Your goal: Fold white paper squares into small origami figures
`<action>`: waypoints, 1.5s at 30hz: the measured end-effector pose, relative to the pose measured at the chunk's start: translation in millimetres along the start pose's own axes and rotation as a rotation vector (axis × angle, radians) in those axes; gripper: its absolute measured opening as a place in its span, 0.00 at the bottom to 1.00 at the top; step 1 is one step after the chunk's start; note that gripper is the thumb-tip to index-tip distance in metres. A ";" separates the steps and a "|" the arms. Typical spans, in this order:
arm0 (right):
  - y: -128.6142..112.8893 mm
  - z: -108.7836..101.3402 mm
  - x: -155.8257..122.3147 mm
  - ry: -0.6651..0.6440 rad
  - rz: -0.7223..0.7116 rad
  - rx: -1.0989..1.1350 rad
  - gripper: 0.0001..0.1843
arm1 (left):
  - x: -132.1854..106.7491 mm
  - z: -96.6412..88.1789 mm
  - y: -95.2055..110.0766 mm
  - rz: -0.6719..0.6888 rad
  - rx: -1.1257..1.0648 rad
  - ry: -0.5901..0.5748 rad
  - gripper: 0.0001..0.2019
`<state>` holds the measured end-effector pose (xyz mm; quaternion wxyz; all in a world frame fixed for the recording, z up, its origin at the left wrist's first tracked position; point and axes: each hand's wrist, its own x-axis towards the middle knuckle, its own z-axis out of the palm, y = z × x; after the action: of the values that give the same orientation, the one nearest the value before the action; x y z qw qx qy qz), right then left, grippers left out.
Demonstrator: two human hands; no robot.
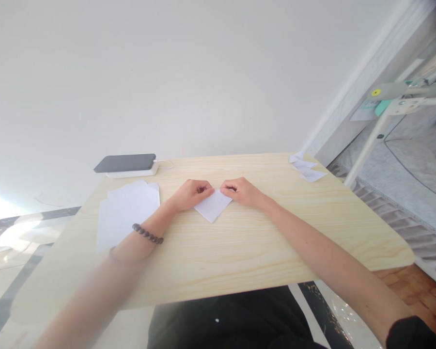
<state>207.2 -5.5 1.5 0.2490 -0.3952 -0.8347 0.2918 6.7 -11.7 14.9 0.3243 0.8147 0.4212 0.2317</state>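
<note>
A small white folded paper (213, 205), triangular with its point toward me, lies on the light wooden table (240, 252). My left hand (191, 193) pinches its upper left edge with curled fingers. My right hand (241, 190) pinches the upper right edge the same way. Both hands rest on the tabletop, almost touching above the paper. A dark bead bracelet (147, 234) circles my left wrist.
A stack of white sheets (125, 211) lies to the left of my hands. A dark phone (125, 163) rests on a white power bank at the back left, with a cable. Several small folded paper pieces (307, 167) sit at the back right corner. A white stand (370, 140) rises right of the table.
</note>
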 end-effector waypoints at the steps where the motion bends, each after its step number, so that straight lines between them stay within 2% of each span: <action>1: 0.3 -1.0 0.3 -0.008 -0.002 0.000 0.12 | 0.0 -0.8 -0.6 0.002 -0.005 -0.003 0.17; 14: 7.5 -18.4 -2.6 -0.083 0.103 0.094 0.11 | 0.7 -5.0 -11.0 -0.014 -0.046 -0.002 0.17; 20: 3.3 -9.6 -0.5 -0.037 0.068 0.099 0.13 | 0.6 -3.7 -9.5 -0.012 -0.061 0.026 0.17; 25: -2.4 1.4 2.7 0.029 0.021 -0.051 0.13 | -0.1 -3.5 -5.9 0.004 -0.064 0.021 0.17; 36: 1.3 -6.5 2.6 -0.069 0.045 0.048 0.11 | -0.9 -3.9 -8.0 0.013 -0.046 0.038 0.16; 45: 8.3 -12.6 2.4 -0.082 0.086 0.118 0.11 | -0.1 -4.4 -8.7 -0.010 -0.027 0.053 0.18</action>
<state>218.3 4.4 5.1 0.2248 -0.4028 -0.8078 0.3669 -0.9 -6.6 11.5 0.3253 0.8017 0.4305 0.2571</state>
